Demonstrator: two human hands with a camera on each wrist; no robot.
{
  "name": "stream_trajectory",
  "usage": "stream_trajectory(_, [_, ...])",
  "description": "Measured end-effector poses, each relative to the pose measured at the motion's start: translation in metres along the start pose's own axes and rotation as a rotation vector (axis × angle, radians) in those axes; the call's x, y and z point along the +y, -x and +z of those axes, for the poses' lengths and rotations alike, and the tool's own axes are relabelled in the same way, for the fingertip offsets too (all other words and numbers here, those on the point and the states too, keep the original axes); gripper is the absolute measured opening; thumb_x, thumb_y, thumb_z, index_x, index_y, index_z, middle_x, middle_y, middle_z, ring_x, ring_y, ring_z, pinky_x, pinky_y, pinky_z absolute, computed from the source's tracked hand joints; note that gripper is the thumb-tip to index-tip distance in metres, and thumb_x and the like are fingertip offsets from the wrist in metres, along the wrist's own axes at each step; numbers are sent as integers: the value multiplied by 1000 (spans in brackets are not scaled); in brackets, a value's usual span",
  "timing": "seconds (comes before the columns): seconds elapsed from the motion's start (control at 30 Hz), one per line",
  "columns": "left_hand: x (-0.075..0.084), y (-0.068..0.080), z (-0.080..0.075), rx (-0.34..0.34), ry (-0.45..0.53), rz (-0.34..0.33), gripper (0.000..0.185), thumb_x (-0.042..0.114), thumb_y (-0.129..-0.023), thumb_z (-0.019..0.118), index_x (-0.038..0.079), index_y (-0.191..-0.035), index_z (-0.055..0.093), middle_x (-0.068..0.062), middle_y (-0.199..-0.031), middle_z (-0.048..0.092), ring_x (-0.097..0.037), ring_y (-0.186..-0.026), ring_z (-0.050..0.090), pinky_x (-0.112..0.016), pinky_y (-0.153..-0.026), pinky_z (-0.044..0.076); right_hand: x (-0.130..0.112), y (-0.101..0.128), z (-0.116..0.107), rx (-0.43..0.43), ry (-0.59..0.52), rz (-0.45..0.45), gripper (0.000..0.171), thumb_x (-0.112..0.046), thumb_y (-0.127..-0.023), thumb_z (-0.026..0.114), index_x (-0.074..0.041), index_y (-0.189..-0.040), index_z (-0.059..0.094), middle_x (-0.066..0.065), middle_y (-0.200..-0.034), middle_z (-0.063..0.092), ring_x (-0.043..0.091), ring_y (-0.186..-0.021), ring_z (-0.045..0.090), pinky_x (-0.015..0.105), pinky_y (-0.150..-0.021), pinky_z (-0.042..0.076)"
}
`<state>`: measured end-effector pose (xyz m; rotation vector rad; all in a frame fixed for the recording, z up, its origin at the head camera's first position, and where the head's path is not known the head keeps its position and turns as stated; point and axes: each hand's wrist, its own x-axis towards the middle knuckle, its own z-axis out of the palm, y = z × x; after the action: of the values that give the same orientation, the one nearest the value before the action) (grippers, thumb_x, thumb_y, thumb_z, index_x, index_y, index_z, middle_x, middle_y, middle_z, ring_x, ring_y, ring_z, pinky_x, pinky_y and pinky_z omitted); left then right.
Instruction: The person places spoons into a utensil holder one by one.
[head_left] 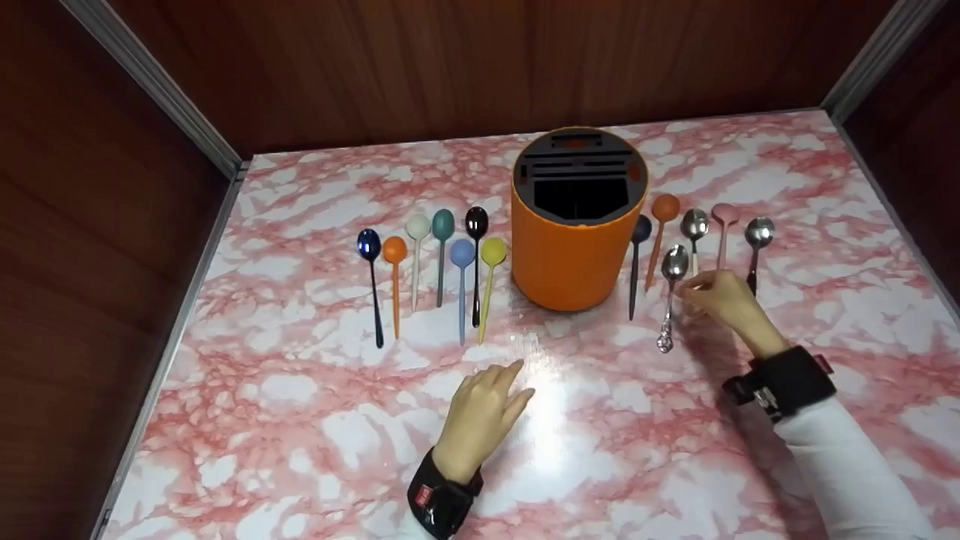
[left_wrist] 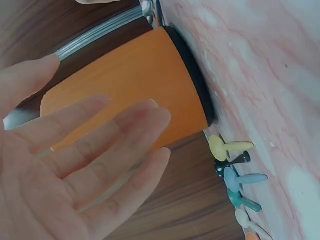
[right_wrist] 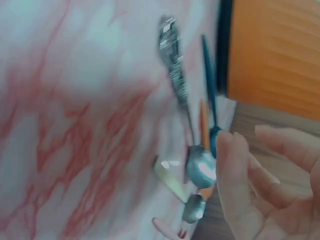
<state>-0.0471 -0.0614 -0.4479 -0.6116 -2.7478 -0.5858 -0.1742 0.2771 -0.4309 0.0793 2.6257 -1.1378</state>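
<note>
My left hand (head_left: 484, 412) hovers over the front middle of the table with fingers spread, holding nothing. In the left wrist view, its fingers pass before the orange cylinder (left_wrist: 135, 75). On the right side my right hand (head_left: 720, 300) is beside a silver spoon with an ornate handle (head_left: 675, 262). The right wrist view shows this hand's thumb and fingers apart, with nothing between them, close to the silver spoon's bowl (right_wrist: 201, 167). A cream-handled spoon (head_left: 695, 225) and a pink spoon (head_left: 724, 213) lie just beyond that hand, their handles partly hidden.
The orange cylinder (head_left: 570, 262) stands upright at the back, its dark top slotted. Left of it lie several spoons, among them yellow (head_left: 493, 252), black (head_left: 476, 223) and dark blue (head_left: 369, 245) ones. Navy (head_left: 641, 229), orange (head_left: 665, 208) and dark-handled (head_left: 760, 232) spoons lie right. Wooden panels (head_left: 480, 67) enclose the table.
</note>
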Motion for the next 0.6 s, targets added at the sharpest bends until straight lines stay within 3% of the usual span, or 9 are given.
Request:
stream_trajectory(0.2, [2,1,0,-30,-4,17,36,31,-90,58,6,-115,63,-6,-95,68,-18,-85,65,-31,-78,53,4,-15,3,-8,-10,16,33,-12,-85,57,17,-101,62,-1,-60,67,3,-48,59,20,-51,54])
stream_trajectory(0.47, [6,2,2,-53,-42,28,37,32,-88,60,7,-114,64,-6,-94,68,-18,-82,65,-31,-73,53,7,-28,9,51,144,31,30,-19,-80,66,10,-79,66,-7,-51,58,6,-50,49,20,-52,39])
stream_trajectory(0.6, [8,4,4,-79,-59,26,37,33,-88,59,8,-114,63,-5,-93,68,-18,-81,65,-29,-70,53,7,-32,10,39,152,41,26,-16,-78,65,10,-75,64,-4,-51,58,9,-50,51,21,-53,40])
